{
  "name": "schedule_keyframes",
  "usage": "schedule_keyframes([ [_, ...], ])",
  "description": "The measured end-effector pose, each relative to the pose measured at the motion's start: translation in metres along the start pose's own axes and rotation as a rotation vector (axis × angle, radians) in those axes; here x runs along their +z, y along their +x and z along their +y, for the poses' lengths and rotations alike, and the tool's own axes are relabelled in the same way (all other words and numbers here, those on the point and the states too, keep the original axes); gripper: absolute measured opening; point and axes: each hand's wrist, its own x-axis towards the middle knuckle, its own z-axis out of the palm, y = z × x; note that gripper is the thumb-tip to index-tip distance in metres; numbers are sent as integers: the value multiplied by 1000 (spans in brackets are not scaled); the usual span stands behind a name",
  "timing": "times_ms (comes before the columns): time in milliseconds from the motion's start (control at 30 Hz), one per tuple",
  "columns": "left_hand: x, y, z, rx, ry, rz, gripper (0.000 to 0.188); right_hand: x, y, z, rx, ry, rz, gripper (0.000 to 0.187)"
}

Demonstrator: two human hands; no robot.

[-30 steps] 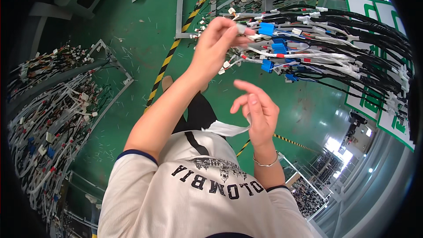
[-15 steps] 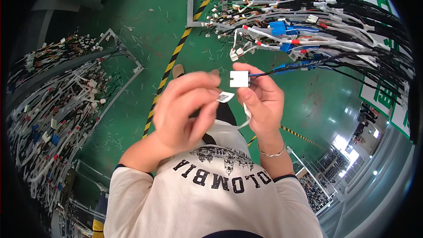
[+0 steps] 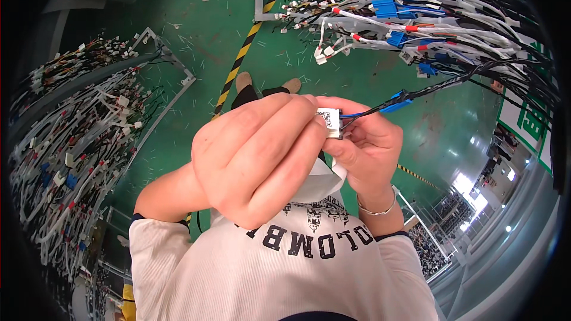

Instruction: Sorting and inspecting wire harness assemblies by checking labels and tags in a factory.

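Observation:
A small white label [image 3: 328, 119] with a square code lies against the face of a wire connector [image 3: 341, 123] in front of my chest. My left hand [image 3: 259, 157] is closed, its fingertips pressing the label's left side on the connector. My right hand [image 3: 375, 151] grips the connector from the right, thumb below and fingers behind it. Blue and dark wires run from the connector into a black-wrapped cable [image 3: 440, 88] leading up to the right. A strip of white backing paper [image 3: 338, 173] hangs under my right thumb; its upper end is hidden.
Bundles of wire harnesses [image 3: 410, 24] with white and blue connectors hang at the upper right. More harnesses [image 3: 89, 142] fill a rack at the left. Yellow-black tape [image 3: 242, 59] crosses the green floor [image 3: 202, 30], which has scattered white scraps.
My left hand has moved right, bringing the label from beside the connector onto its face. The connector has shifted slightly down and right with my right hand.

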Motion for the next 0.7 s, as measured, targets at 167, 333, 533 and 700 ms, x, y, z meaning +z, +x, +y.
schedule_keyframes([
  [167,7,-2,-3,96,43,90,30,0,0,3,-26,3,3,41],
  [333,8,-2,-3,84,30,92,30,3,1,2,-26,5,24,41],
  [533,2,1,-3,66,-20,34,29,-2,3,1,-5,-27,-8,41],
  [700,0,2,-1,32,-67,-16,32,0,3,1,-5,10,0,40],
])
